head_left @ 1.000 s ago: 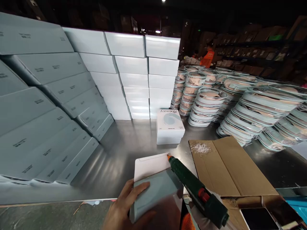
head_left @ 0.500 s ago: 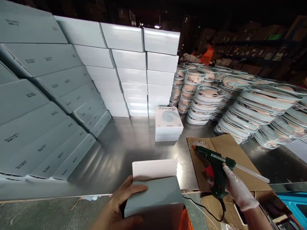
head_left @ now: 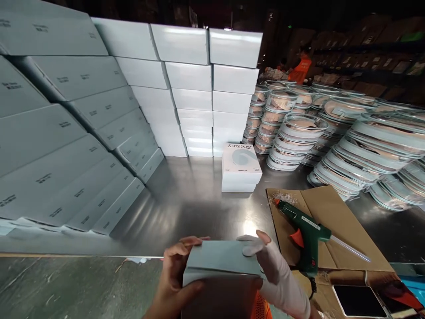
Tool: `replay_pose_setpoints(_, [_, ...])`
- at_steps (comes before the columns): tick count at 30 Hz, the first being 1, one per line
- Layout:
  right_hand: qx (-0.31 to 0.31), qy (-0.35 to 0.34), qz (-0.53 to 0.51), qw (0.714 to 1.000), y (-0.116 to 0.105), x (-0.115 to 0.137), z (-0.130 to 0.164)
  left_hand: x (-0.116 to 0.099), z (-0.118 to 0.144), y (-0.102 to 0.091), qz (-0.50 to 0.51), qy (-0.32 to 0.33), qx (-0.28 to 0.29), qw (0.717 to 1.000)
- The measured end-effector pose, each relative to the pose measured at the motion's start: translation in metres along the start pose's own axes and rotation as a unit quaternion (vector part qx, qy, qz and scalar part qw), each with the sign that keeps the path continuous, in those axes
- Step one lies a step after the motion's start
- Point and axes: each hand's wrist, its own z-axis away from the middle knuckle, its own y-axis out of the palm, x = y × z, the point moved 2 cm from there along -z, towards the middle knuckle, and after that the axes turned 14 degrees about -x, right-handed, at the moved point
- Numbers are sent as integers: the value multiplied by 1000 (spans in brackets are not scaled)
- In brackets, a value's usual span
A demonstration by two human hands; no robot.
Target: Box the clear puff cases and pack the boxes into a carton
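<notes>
A pale blue-grey cardboard box (head_left: 222, 258) is held at the front edge of the metal table, with its top panel facing up. My left hand (head_left: 175, 277) grips its left side, thumb on the near face and fingers over the far edge. My right hand (head_left: 277, 270), in a white glove with some bare fingertips, closes round its right side. To the right, a green glue gun (head_left: 308, 237) with an orange trigger lies on a cardboard sheet (head_left: 352, 226), a clear glue stick poking from its back. Neither hand touches the gun.
Pale boxes (head_left: 192, 75) are stacked at the left and back of the metal table (head_left: 159, 221). A short pile of printed boxes (head_left: 241, 166) stands mid-table. Stacks of clear-lidded oval packs (head_left: 295, 141) fill the right. A tablet-like device (head_left: 360, 301) lies low right. Orange-clad people (head_left: 300, 68) are behind.
My right hand has let go of the glue gun, which now rests on the cardboard, and has taken the box's right side. The box's raised flap no longer stands up. The view has shifted slightly.
</notes>
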Motion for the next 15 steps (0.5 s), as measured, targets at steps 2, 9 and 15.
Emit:
replay_pose_setpoints(2, [28, -78, 46, 995, 3, 6, 1, -3, -4, -1, -16, 35, 29, 999])
replay_pose_setpoints(9, [85, -208, 154, 962, 1, 21, -6, -27, -27, -10, -192, 36, 229, 954])
replay_pose_setpoints(15, [-15, 58, -35, 998, -16, 14, -12, -37, -47, -52, -148, -2, -100, 984])
